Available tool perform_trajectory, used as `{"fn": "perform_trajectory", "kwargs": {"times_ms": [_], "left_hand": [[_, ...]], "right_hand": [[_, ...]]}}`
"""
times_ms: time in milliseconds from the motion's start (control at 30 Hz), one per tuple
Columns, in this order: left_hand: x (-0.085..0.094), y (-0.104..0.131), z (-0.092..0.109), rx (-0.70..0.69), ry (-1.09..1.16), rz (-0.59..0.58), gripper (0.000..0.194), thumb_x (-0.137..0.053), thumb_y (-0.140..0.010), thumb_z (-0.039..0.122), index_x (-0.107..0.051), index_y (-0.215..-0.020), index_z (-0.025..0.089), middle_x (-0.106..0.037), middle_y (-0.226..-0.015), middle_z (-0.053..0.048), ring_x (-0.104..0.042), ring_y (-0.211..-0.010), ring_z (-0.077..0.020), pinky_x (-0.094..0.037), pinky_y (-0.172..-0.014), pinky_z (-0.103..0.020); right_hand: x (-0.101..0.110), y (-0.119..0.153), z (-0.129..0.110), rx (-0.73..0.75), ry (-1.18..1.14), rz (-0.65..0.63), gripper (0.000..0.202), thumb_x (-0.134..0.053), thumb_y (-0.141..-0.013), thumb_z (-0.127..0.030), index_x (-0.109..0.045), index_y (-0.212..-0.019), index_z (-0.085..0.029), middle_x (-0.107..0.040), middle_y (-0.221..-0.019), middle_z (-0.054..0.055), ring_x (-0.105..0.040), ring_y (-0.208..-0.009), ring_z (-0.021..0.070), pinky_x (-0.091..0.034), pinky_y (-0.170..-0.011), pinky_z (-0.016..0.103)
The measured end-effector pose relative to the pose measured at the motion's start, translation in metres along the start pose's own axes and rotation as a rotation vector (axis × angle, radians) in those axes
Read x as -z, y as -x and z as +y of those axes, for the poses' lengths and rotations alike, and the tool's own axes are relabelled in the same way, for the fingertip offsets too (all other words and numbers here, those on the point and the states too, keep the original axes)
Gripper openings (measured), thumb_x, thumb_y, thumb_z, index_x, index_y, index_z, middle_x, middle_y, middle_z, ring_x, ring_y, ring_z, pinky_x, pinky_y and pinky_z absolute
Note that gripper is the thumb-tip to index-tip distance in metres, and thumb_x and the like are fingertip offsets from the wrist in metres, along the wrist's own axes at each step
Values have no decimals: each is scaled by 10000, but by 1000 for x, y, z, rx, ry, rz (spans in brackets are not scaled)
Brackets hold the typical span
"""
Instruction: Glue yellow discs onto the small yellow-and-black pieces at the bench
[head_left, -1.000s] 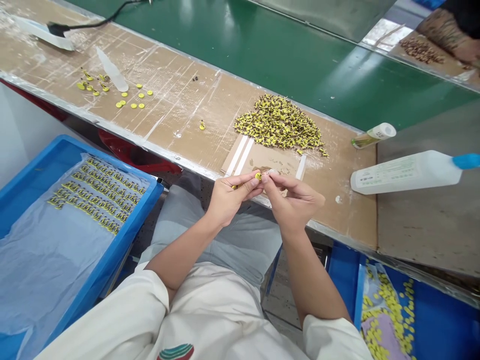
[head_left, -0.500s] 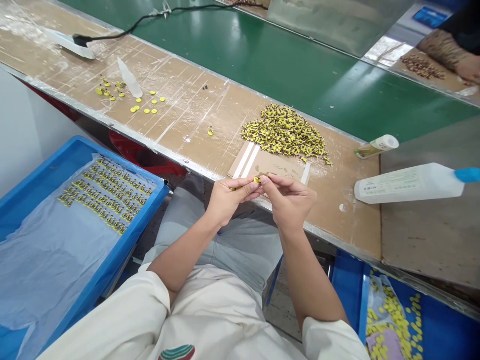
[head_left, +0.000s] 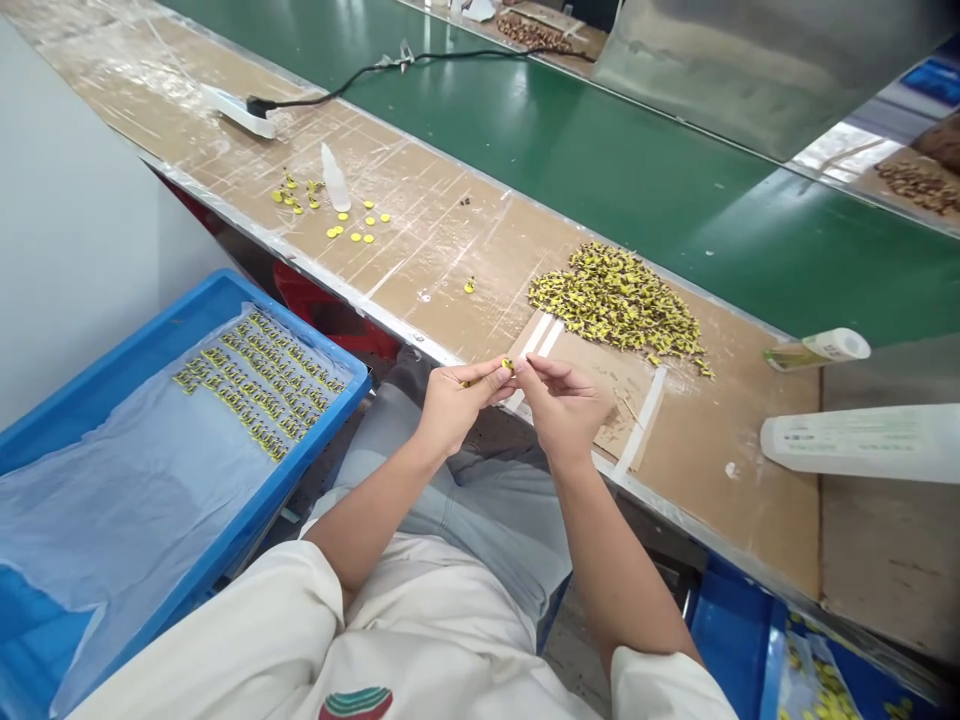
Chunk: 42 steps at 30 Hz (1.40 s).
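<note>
My left hand pinches a small yellow disc piece between thumb and fingertips, just over the bench's front edge. Fingers closed, my right hand meets it there, its thumb and forefinger at the piece's right side. Whatever lies between those right fingertips is too small to make out. Just beyond both hands is a flat cardboard sheet with white tape strips. Behind it rises a heap of small yellow and dark brown pieces. One such piece stands alone to the left of the heap.
A blue tray at left holds rows of yellow-and-dark pieces on a cloth. Yellow discs lie around a small dropper bottle. At right are a white tube and a large bottle. A green belt runs behind.
My view has swung left, so bench and tray appear farther right. Both hands stay together at the small piece. The other person's arm at upper right has left the view.
</note>
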<state>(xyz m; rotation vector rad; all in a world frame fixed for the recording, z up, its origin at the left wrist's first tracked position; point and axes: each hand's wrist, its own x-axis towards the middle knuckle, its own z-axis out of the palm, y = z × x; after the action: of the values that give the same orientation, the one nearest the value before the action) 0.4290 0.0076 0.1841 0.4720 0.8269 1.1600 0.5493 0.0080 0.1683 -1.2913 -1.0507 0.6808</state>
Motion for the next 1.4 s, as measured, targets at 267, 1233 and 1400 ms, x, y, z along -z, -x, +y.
{"fn": "perform_trajectory", "kwargs": {"times_ms": [267, 1233, 1400], "left_hand": [[15, -18, 6, -40, 196, 55, 256, -792, -687, 195, -747, -929, 126, -751, -991, -69, -706, -924, -141, -518, -955, -273], [52, -36, 30, 87, 602, -35, 448, -456, -896, 379, -673, -1031, 11, -653, -1201, -227, -552, -1243, -326, -467, -1022, -382], [52, -36, 30, 98, 596, -38, 448, -457, -893, 379, -672, -1039, 14, -640, -1228, -230, -548, -1250, -320, -466, -1022, -386]], "right_hand": [[-40, -8, 1, -35, -45, -15, 302, -773, -714, -368, -723, -919, -153, -732, -834, 59, -671, -741, 144, -556, -713, 292], [-80, -106, 70, 340, 809, -159, 305, -566, -862, -400, -706, -1027, -185, -735, -991, 58, -689, -913, 210, -497, -872, 331], [-81, -105, 70, 327, 819, -147, 369, -574, -857, -410, -673, -1122, -171, -728, -1034, 75, -687, -957, 225, -500, -894, 352]]}}
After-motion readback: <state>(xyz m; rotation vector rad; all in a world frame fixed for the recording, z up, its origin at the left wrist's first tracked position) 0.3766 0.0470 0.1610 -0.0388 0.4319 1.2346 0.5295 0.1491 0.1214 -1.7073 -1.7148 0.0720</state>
